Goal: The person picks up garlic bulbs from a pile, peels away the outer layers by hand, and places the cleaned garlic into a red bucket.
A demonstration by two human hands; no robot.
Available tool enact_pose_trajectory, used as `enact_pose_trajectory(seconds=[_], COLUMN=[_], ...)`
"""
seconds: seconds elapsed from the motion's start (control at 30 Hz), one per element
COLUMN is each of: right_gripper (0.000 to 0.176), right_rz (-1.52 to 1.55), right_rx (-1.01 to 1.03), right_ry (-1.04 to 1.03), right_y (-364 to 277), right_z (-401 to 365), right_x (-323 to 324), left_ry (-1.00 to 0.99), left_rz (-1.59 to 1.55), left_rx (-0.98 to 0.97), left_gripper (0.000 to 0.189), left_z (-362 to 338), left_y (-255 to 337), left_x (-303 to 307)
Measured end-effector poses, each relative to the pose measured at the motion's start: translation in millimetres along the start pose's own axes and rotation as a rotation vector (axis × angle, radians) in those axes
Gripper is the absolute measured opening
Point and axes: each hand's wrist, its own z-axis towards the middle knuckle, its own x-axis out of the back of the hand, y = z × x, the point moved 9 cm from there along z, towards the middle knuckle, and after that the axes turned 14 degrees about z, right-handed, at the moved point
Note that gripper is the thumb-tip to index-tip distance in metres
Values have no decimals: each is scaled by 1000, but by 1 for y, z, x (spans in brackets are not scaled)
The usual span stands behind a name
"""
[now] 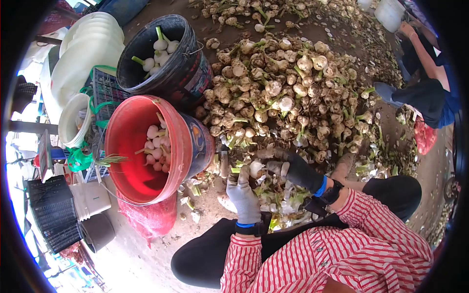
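Note:
In the head view, a white peeled garlic bulb point(256, 169) is between my two gloved hands. My left hand point(243, 195), in a pale grey glove, has its fingers closed around the bulb's green stem side. My right hand point(293, 168), in a dark glove, reaches the bulb from the right with bent fingers; whether it holds a tool is too small to tell. Peeled skins and cut stems point(283, 200) lie below my hands. Beyond them spreads a large heap of unpeeled garlic point(293, 88).
A red bucket point(122, 146) with peeled bulbs stands to the left, a black bucket point(127, 53) with more behind it. A pink mesh sack point(149, 215) lies beside them. Another person's arm point(426, 56) and a white bucket point(389, 15) show at upper right.

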Motion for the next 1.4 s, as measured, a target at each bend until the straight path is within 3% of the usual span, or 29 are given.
enact_pose_trajectory(seconds=[0.07, 0.13, 0.17, 0.2, 0.23, 0.27, 0.3, 0.37, 0.4, 0.43, 0.5, 0.53, 0.57, 0.6, 0.63, 0.7, 0.73, 0.77, 0.8, 0.83, 0.9, 0.93, 0.97, 1.03, 1.2, 1.3, 1.37, 1.4], right_gripper=[29, 25, 25, 22, 19, 17, 17, 24, 28, 28, 31, 31, 31, 30, 30, 21, 20, 18, 21, 21, 21, 28, 28, 40, 44, 34, 25, 14], right_rz=[51, -690, -689, -510, -331, -89, -88, 232, 302, 304, 33, -340, -343, -663, -980, -959, -641, -324, 87, 85, -185, -659, -662, -904, -901, -902, 144, 82], right_rx=[-10, 391, 392, 361, 327, 158, 155, 10, -71, -74, 161, 164, 162, 388, 616, 613, 452, 284, -31, -35, 254, 379, 377, 619, 570, 628, 144, 66], right_ry=[-11, -10, -14, -70, -123, 65, 64, -181, -149, -149, -46, -126, -124, -171, -219, -154, -142, -124, 35, 33, -53, -116, -117, -156, -99, -78, -120, -93], right_y=[3, -20, -15, -14, -9, 22, 15, -7, -12, -5, -8, -9, -3, -4, -3, -5, -9, -7, 13, 16, -4, -18, -10, 1, 2, -18, 14, 17], right_z=[-2, -3, -4, -6, -10, -15, -15, -11, -12, -11, -9, -5, 0, 2, -2, -2, 3, 7, 10, 11, 12, 9, 14, 15, 24, 19, 25, 27], right_x=[3, 1, 2, -8, -16, 5, 4, -21, -17, -16, -2, -8, -7, -17, -31, -31, -24, -18, 5, 5, -4, -23, -21, -28, -19, -28, -6, 1], left_ry=[1, -1, 0, 6, 8, 10, 13, -77, 93, 97, -271, -272, -103, 68, 70, 9, 84, 94, 105, 112, 116, 97, 81, -27, -84, -152, -200, -121], left_rz=[-54, -76, -98, -96, -130, -164, -165, -358, -291, -292, -419, -421, -380, -338, -341, -160, -347, -347, -289, -232, -227, -286, -344, -322, -428, -466, -482, -423], left_rx=[22, 73, 121, 119, 258, 398, 399, 560, 615, 617, 492, 494, 513, 529, 530, 403, 623, 627, 615, 600, 584, 604, 623, 568, 606, 591, 586, 561], left_gripper=[14, 14, 15, 15, 16, 17, 17, 19, 20, 20, 18, 18, 17, 16, 16, 12, 13, 13, 13, 13, 15, 16, 16, 16, 15, 13, 13, 13], left_z=[-1, 0, 2, 7, 10, 10, 6, -11, -6, 1, 8, 7, 7, 1, -3, -2, 5, 3, 4, 5, 9, 9, 8, 0, 6, 9, 7, 6], left_y=[-3, -14, -23, -28, -45, -61, -51, -36, -52, -69, -69, -69, -75, -73, -71, -59, -89, -84, -77, -72, -80, -85, -88, -72, -80, -77, -70, -62], left_x=[-3, -3, 0, 7, 13, 18, 16, -8, 9, 22, 10, 5, 10, 15, 12, 12, 27, 28, 28, 28, 31, 27, 24, 13, 11, 6, 1, 4])
